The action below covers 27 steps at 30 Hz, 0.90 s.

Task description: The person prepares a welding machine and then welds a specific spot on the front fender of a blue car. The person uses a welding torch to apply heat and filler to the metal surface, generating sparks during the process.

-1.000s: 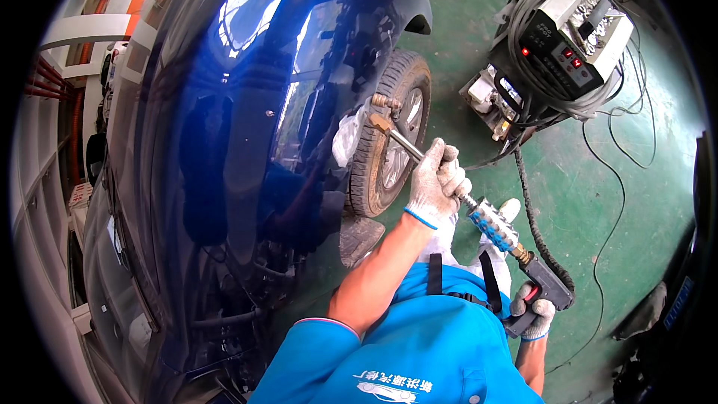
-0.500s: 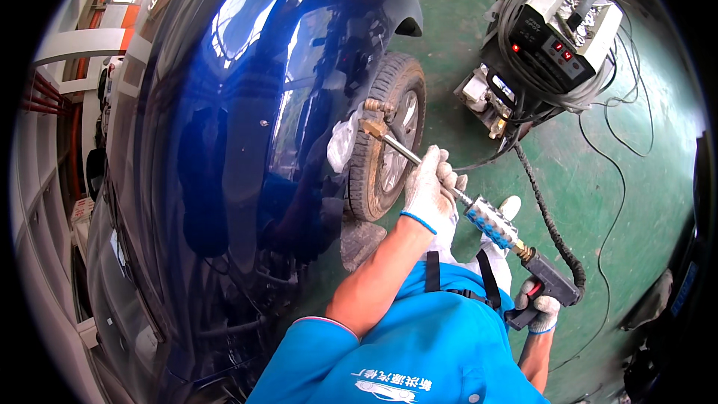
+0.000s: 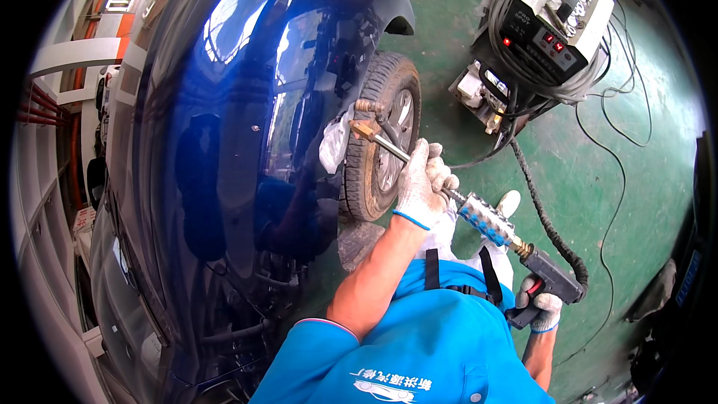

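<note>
I hold a dent-puller welding gun (image 3: 555, 278) across my front, its long metal shaft pointing up and left. My gloved left hand (image 3: 423, 183) is closed round the shaft. My gloved right hand (image 3: 546, 313) grips the black pistol handle, fingers near the red trigger. Between the hands sits a ridged silver sliding weight (image 3: 486, 218). The brass-coloured tip (image 3: 363, 130) appears over the wheel (image 3: 385, 142), beside the dark blue car panel (image 3: 254, 97); I cannot tell whether it touches anything. A brownish clamp-like piece (image 3: 368, 106) and crumpled whitish plastic (image 3: 334, 144) are close to it.
A welding machine (image 3: 550, 41) with a red lit display and coiled grey cable stands at the upper right. Its thick black wrapped cable (image 3: 535, 187) runs to the gun. Thin cables (image 3: 619, 172) lie on the green floor (image 3: 449, 15). A white shoe (image 3: 509, 202) shows below.
My left hand, the shaft and the brass tip have shifted slightly left in the picture. Car and machine also sit a little further left. Both grips stay the same.
</note>
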Tool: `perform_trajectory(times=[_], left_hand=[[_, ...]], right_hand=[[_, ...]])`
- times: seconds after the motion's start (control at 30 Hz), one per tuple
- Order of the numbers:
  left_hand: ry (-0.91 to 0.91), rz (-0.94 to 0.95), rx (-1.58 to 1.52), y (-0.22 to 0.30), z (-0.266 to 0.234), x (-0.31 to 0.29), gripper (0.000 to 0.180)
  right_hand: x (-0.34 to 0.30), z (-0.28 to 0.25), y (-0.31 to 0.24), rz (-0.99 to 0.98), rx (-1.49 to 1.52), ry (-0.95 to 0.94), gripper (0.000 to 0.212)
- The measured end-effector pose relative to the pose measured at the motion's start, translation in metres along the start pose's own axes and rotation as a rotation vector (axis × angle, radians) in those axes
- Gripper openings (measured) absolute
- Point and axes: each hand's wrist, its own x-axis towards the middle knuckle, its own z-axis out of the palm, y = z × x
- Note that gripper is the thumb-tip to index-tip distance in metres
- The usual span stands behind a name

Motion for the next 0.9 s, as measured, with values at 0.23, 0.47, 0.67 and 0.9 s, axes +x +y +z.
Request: perform_trajectory(times=[0.23, 0.47, 0.67, 0.9], left_hand=[[-0.011, 0.000, -0.006, -0.001, -0.001, 0.002, 0.033], [-0.019, -0.001, -0.038, -0.001, -0.002, 0.002, 0.033], [-0.059, -0.024, 0.197, -0.044, -0.003, -0.010, 0.026], [0.004, -0.027, 0.062, -0.048, -0.004, -0.001, 0.026]], right_hand=[[0.000, -0.006, -0.002, 0.039, -0.003, -0.035, 0.087], [0.003, 0.006, -0.004, 0.048, 0.062, 0.033, 0.088], [0.007, 0.011, -0.005, 0.036, -0.037, 0.048, 0.069], [0.005, 0.007, -0.004, 0.069, -0.036, 0.072, 0.060]])
